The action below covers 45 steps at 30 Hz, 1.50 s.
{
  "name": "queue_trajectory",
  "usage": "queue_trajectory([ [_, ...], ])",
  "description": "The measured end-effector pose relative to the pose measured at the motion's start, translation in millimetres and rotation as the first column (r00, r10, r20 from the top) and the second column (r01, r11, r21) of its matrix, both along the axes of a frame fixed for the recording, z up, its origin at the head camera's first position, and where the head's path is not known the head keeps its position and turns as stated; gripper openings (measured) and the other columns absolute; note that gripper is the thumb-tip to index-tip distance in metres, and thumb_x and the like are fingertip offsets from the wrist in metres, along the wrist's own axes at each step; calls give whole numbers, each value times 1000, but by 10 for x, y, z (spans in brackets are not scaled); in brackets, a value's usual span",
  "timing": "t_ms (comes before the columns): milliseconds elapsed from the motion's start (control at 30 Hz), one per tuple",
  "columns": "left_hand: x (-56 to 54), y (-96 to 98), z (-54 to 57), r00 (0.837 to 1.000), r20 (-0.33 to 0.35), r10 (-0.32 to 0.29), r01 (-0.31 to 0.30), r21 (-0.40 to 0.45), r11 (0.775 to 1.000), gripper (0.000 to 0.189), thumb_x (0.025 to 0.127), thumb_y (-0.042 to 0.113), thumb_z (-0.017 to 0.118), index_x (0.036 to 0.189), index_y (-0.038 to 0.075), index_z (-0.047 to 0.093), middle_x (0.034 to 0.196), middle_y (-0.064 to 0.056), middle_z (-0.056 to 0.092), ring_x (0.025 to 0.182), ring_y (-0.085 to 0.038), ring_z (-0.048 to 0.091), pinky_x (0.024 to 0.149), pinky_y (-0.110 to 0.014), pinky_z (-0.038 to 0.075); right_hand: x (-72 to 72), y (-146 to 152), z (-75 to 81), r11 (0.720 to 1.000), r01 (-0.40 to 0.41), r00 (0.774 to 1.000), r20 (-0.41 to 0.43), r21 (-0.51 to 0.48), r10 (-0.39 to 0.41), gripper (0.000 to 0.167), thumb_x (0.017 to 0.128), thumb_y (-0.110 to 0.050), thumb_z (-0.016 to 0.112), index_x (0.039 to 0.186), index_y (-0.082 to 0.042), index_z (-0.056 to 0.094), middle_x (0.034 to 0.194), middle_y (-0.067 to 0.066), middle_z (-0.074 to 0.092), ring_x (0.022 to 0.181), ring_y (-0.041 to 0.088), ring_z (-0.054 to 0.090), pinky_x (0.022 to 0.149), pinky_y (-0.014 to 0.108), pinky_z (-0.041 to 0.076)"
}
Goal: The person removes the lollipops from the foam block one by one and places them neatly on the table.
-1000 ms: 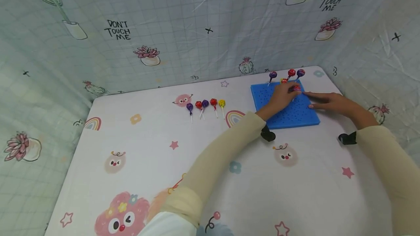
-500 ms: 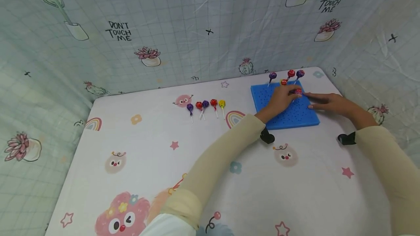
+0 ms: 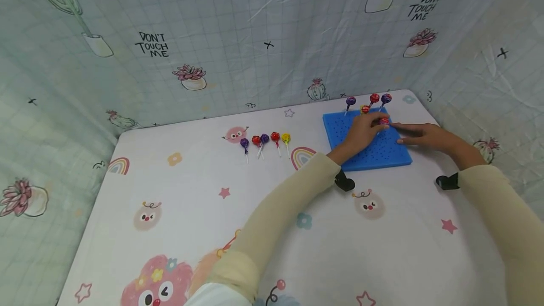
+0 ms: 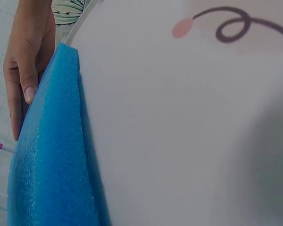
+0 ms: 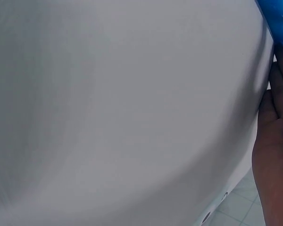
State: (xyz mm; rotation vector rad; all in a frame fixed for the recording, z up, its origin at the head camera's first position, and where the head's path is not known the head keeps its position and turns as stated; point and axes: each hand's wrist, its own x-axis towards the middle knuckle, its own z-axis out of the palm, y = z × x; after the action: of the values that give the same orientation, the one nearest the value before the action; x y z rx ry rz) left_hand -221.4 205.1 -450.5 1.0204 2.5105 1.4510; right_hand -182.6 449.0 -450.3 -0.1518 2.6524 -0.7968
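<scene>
On the right of the head view, a blue foam board (image 3: 378, 153) dotted with small holes lies on the table. My left hand (image 3: 361, 134) is over it, pinching a red lollipop (image 3: 384, 121); its lower stick is hidden there. Along the board's back edge stand a purple lollipop (image 3: 350, 101), a red lollipop (image 3: 374, 98), another purple lollipop (image 3: 386, 99) and a red-yellow lollipop (image 3: 364, 109). The fingers of my right hand (image 3: 431, 138) are extended against the board's right edge. The left wrist view shows this right hand (image 4: 28, 66) beside the foam (image 4: 61, 141).
Left of the board, several lollipops lie in a loose row, among them a purple lollipop (image 3: 244, 143), a red lollipop (image 3: 275, 136) and a yellow lollipop (image 3: 286, 139). A printed white cloth (image 3: 191, 230) covers the table. Patterned fabric (image 3: 238, 27) hangs behind it.
The lollipop in my left hand has come down slightly toward the board's front. My right hand keeps its place at the edge. The head view has tilted up a little.
</scene>
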Motion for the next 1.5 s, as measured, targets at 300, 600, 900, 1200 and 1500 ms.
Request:
queue_trajectory([
  [300, -1, -76, 251, 1000, 4, -20, 19, 168, 986, 35, 100, 19, 66, 133, 9, 66, 118, -4, 73, 102, -1, 68, 85, -6, 48, -10, -32, 32, 1000, -12, 1000, -11, 27, 12, 72, 101, -40, 64, 160, -17, 31, 161, 32, 22, 142, 62, 19, 104, 80, 22],
  [600, 61, -214, 335, 999, 7, -53, 51, 168, 984, 36, 99, 17, 66, 134, 7, 65, 119, -6, 72, 102, -1, 68, 86, -6, 48, -5, -25, 76, 1000, 11, 1000, 9, 29, -11, 76, 99, -48, 63, 161, -18, 29, 162, 31, 18, 143, 63, 14, 104, 82, 16],
  [900, 79, -423, 362, 994, 79, -78, 59, 227, 972, 38, 101, 20, 65, 137, 8, 63, 117, -7, 73, 95, -2, 69, 86, -9, 50, -12, -31, 76, 1000, 3, 1000, 25, 31, -4, 76, 100, -48, 62, 161, -19, 28, 163, 31, 17, 143, 64, 14, 104, 81, 17],
  [1200, 80, -720, 408, 993, 88, -73, 50, 241, 969, 39, 102, 22, 63, 139, 9, 61, 119, -7, 72, 100, -4, 69, 89, -12, 50, -7, -31, 92, 999, -17, 1000, 26, 49, 16, 74, 101, -42, 62, 161, -16, 27, 162, 33, 17, 142, 65, 13, 105, 81, 17],
  [1500, 65, -919, 407, 996, 90, -29, 7, 240, 971, 38, 101, 25, 64, 138, 13, 64, 110, -5, 76, 96, -4, 70, 84, -15, 52, -22, -31, 30, 998, 4, 999, 48, 69, -7, 79, 99, -50, 62, 162, -17, 26, 161, 34, 17, 141, 66, 13, 105, 82, 15],
])
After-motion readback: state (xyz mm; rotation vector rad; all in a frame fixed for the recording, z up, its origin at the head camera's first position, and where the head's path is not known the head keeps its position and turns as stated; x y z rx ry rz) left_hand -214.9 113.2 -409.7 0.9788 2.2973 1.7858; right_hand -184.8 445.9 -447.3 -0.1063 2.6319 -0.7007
